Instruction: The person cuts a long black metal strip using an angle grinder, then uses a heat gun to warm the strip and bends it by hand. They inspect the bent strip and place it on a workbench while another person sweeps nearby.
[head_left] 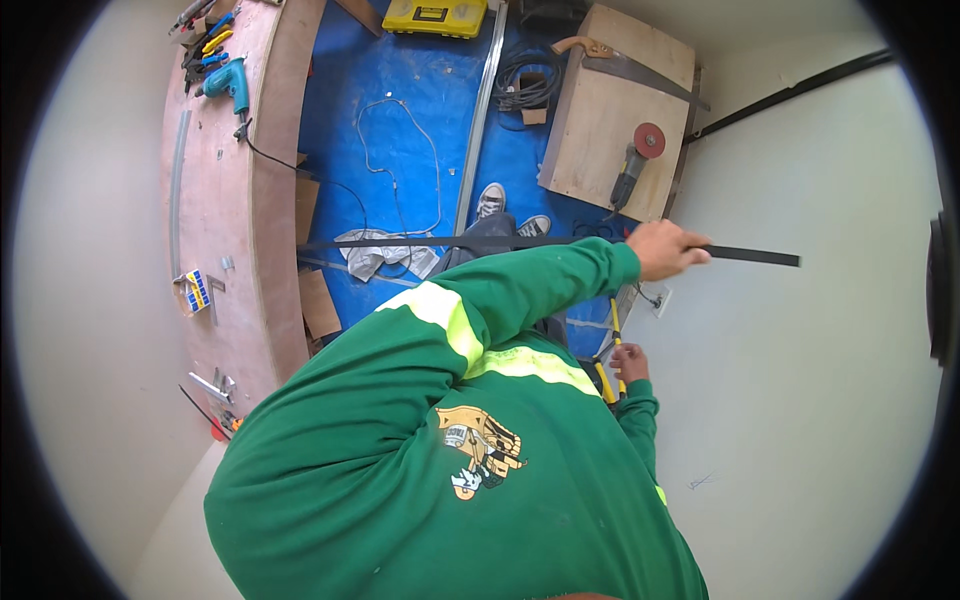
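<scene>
My left hand [668, 250] is closed on a long, flat black strip [755, 257], held crosswise over my legs, with its left end near the wooden bench. My left arm, in a green sleeve, reaches across my body to the right. Lower down at my right side, my right hand [630, 362] has its fingers curled around a slim yellow-handled tool [615, 322]; the tool's working end is unclear.
The long bench [275, 120] holds a teal drill [230, 88] and hand tools. A plywood box [590, 120] carries a saw [630, 70] and angle grinder [630, 175]. Blue floor covering [390, 90] bears cables, a metal rail [481, 100], crumpled white material [370, 260] and a yellow case [432, 17].
</scene>
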